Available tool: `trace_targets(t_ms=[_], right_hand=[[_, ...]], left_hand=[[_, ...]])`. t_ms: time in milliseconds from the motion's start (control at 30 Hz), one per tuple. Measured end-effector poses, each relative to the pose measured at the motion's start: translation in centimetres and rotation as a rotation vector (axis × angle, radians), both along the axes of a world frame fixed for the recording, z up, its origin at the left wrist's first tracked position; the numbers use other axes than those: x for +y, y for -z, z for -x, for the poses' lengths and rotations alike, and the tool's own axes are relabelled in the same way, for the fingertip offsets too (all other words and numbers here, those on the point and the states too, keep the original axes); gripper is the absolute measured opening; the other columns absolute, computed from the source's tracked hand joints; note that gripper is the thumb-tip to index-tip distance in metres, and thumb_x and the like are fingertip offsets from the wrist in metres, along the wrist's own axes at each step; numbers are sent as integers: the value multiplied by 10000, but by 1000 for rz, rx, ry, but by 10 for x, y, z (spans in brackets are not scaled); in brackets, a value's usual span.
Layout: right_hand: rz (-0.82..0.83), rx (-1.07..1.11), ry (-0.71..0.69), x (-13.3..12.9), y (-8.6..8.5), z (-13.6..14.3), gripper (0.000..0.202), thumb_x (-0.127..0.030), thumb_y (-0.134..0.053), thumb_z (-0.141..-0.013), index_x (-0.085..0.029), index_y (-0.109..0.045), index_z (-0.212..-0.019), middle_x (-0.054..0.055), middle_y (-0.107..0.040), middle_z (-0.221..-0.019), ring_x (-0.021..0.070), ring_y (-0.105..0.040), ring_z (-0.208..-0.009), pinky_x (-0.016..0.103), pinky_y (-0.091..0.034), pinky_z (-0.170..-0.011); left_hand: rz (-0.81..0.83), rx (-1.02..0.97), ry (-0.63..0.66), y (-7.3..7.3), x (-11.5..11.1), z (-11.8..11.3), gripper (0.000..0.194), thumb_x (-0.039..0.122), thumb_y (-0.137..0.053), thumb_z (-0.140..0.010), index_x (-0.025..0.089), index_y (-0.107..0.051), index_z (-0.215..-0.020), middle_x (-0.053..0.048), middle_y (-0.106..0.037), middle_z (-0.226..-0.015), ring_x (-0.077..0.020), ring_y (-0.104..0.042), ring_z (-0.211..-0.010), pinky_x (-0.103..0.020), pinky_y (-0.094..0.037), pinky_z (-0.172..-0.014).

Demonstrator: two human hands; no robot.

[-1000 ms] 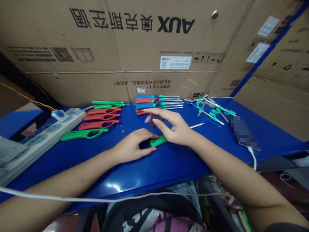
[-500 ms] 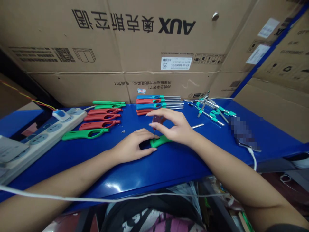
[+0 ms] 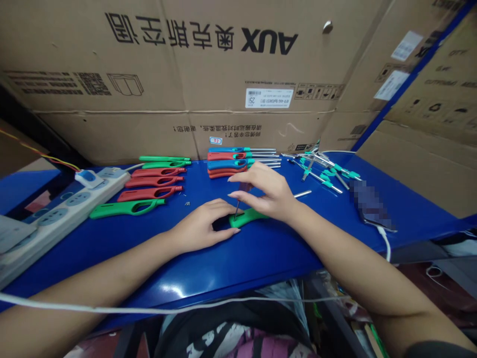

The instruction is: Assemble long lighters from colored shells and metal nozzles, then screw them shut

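Observation:
A green lighter (image 3: 249,217) with a metal tube lies flat on the blue table (image 3: 208,263). Its left end sits between the thumb and fingers of my left hand (image 3: 203,223), which hold it. Above it, my right hand (image 3: 266,194) grips a dark red screwdriver (image 3: 244,187) between thumb and fingers. The screwdriver's shaft points down, and its tip meets the lighter's left end. My right palm covers part of the lighter. Several tiny screws (image 3: 187,203) lie on the table beyond my left hand.
Green and red handle shells (image 3: 149,194) lie at the left, beside a white power strip (image 3: 70,209). Assembled lighters (image 3: 227,163) are stacked at the back. Metal tubes with teal parts (image 3: 328,174) and a phone (image 3: 372,206) with a white cable lie right. Cardboard (image 3: 149,114) stands behind.
The view has shifted slightly. The screwdriver's handle has turned or tilted a little in my right hand; its tip stays on the green lighter. My left hand keeps its hold.

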State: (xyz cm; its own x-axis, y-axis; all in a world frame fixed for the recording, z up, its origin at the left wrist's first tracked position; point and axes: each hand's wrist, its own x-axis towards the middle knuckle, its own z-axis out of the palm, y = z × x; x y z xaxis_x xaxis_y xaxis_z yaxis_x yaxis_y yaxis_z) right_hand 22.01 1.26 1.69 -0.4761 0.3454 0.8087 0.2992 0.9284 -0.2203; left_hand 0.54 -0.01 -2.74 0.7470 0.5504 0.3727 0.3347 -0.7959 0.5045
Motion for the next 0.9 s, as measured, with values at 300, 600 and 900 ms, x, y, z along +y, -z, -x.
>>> trace_targets(t_ms=[300, 600, 900], right_hand=[[62, 27, 5, -4, -2, 3, 208, -380, -650, -932, -198, -699, -1020, 43, -736, -892, 160, -646, -786, 336, -547, -806], [45, 16, -54, -5, -5, 1, 214, -248, -531, -998, -207, -676, -1148, 41, -747, -932, 163, -651, -874, 350, -515, -873], [114, -9, -117, -7, -5, 5, 276, -178, -471, -1010, -192, -657, -1214, 64, -745, -1035, 158, -654, -970, 343, -513, -902]], left_hand=[[6, -1, 3, -1, 0, -1, 358, 306, -675, -908, 228, -650, -1257, -74, -718, -1197, -245, -649, -1142, -429, -505, -1034], [22, 5, 1, -1, 0, 0, 342, 310, -679, -908, 227, -652, -1239, -59, -722, -1169, -231, -645, -1126, -401, -502, -1025], [20, 17, -1, -3, -1, -1, 313, 304, -676, -909, 219, -665, -1209, -60, -722, -1133, -232, -656, -1081, -393, -515, -995]])
